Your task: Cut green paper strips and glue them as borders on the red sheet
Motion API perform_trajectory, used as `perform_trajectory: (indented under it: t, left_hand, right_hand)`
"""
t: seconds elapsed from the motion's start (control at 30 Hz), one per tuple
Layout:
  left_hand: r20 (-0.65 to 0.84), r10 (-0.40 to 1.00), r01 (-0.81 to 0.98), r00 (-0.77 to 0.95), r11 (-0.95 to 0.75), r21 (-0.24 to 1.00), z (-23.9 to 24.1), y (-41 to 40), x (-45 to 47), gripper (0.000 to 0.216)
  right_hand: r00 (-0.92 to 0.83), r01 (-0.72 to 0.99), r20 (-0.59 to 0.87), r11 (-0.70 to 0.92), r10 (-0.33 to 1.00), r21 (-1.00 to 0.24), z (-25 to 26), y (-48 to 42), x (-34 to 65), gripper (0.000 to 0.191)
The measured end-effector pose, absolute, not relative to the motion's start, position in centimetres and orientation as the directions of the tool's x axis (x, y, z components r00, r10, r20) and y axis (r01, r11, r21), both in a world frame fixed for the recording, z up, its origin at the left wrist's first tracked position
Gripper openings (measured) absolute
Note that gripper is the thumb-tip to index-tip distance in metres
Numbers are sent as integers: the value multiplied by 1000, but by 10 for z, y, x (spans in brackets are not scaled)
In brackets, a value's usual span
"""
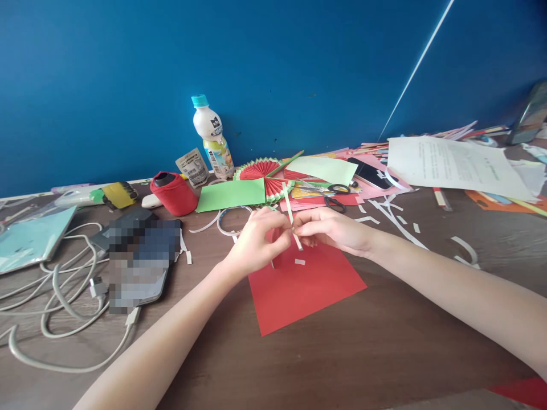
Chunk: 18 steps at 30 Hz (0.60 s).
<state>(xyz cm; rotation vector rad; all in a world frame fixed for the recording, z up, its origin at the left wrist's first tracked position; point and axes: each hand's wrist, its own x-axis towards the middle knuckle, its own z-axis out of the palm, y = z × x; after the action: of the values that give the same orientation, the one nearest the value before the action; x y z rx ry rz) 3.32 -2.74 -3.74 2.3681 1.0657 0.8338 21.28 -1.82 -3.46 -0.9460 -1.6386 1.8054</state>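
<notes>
A red sheet of paper lies on the table below both hands. My left hand is closed, thumb against fingers, on a raised red part of the paper at its upper left. From the other side my right hand pinches a narrow pale strip that stands up slantwise between the hands. The fingertips of both hands nearly meet at the strip. Whether the strip is paper or tape I cannot tell. A small white scrap rests on the red sheet.
Behind the hands are a red-and-green pleated paper fan, a green paper, scissors and a tape roll. A bottle stands by the blue wall. Phone and cables lie left; white scraps right.
</notes>
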Motion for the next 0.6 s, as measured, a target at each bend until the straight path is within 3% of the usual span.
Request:
perform_trajectory:
  t: [0.13,0.33,0.4,0.47,0.53,0.6]
  left_hand:
    - [397,719,560,571,-695,452,-39,-27,33,14]
    - [399,751,673,526,-655,345,-44,-22,28,14]
    - [395,809,715,436,-578,394,-45,-19,26,15]
    - [393,847,736,358,-515,440,-44,-18,25,16]
    - [380,871,737,312,-474,481,-45,-18,26,16]
    - [371,882,725,290,-456,517,-47,-19,28,13]
  right_hand:
    - [-609,1,-228,-287,760,-958,-38,-17,211,4]
    - [-646,9,-240,-307,724,-952,-33,-18,212,10]
    - [-650,48,-177,-192,739,-980,-31,-16,215,11]
    - [-573,151,-30,69,819,-986,-34,-13,218,13]
    - [-475,331,167,351,864,-876,-41,-8,221,12]
    - [-469,462,280,503,838,-730,-50,-4,224,13]
